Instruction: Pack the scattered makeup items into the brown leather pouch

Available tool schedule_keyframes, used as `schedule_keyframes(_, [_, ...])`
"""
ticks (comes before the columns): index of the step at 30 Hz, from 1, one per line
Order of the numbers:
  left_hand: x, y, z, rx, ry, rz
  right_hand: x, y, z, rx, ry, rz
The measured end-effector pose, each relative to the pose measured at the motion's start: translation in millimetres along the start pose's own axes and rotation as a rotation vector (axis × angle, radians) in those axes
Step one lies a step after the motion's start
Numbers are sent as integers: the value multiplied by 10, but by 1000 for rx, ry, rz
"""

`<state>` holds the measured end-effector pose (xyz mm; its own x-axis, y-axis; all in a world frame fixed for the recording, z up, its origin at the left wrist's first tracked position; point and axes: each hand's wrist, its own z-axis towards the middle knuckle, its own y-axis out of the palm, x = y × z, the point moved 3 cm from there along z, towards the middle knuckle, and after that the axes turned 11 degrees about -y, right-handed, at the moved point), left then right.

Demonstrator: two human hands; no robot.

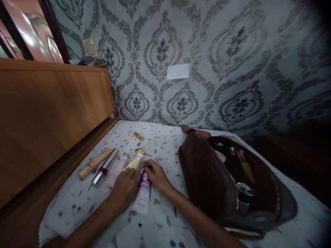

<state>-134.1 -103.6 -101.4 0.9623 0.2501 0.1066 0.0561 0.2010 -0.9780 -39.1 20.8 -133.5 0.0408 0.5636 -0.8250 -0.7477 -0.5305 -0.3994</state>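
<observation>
My left hand is closed, its curled fingers over the lower part of a pale yellow tube. Close against it, my right hand pinches at a small spot by the top of a white tube with a pink-purple print. What the fingertips of both hands grip is hidden. Left of them lie a pale pink tube, a silver cosmetic tube with a red band and a beige tube. Beyond the hands are a gold clip-like piece and a gold lipstick-like tube.
A dark brown bag stands unzipped on the right, with a silver-lidded jar and other cosmetics inside. Patterned white cloth covers the surface. A wooden cabinet borders the left; a papered wall is behind.
</observation>
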Motion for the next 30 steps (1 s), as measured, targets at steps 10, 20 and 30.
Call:
schedule_keyframes(10, [-187, 46, -13, 55, -57, -405, 67, -86, 425, 181, 143, -98])
schedule_keyframes(20, [-111, 153, -91, 90, 8, -293, 232, 318, 1544, 82, 334, -458])
schedule_keyframes(30, [-109, 145, -19, 151, 103, -200, 362, 320, 1742, -50, 327, -598])
